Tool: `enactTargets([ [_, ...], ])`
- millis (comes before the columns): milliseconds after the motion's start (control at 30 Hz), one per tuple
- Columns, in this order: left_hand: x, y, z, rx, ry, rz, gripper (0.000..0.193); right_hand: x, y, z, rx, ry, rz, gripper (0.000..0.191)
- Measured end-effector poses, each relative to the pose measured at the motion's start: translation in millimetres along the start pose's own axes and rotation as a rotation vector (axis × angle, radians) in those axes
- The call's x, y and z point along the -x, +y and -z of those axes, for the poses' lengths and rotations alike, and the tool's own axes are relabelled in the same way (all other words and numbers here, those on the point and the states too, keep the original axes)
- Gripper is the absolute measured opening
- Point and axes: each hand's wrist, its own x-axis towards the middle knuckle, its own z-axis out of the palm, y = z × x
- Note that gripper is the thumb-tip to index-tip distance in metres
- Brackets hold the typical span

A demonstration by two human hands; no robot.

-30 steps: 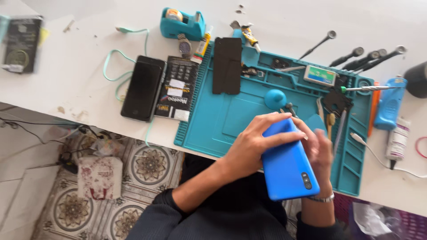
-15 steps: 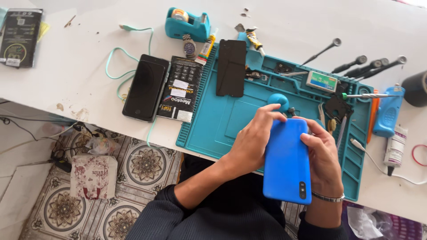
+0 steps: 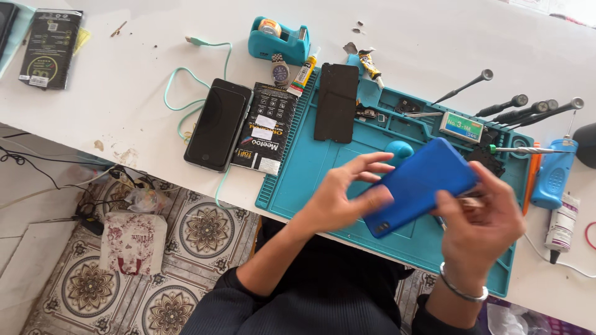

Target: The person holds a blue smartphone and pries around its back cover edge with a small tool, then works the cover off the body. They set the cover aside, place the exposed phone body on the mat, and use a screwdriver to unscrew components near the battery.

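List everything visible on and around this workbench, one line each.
blue phone: 1, blue, held in both hands above the mat
repair mat: 1, teal, on the white table
black phone: 1, black, on the table left of the mat
black packet: 1, black, beside the black phone
dark panel: 1, black, on the mat's top left
tape dispenser: 1, teal, at the table's far side
wristwatch: 1, silver, by the dispenser
cable: 1, mint green, left of the black phone
screwdrivers: several, black, upper right
left hand: 1, under the blue phone's left end
right hand: 1, on its right end
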Motion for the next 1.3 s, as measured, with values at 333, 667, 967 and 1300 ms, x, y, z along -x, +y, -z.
enactTargets([
  [333, 7, 8, -35, -0.348, 0.049, -0.139, 0.093, 11, -27, -22, -0.131, -0.106, 0.047, 0.064],
  [667, 4, -6, -38, -0.344, 0.068, -0.143, 0.082, 2, -12, -29, -0.300, -0.148, -0.042, 0.009],
  [967, 7, -11, -38, -0.275, 0.083, -0.116, 0.076, 1, -3, -29, -0.264, -0.162, -0.043, 0.006],
  [1300, 10, -22, -42, -0.244, 0.135, -0.039, 0.061, 1, 10, -37, -0.211, -0.242, -0.058, 0.024],
])
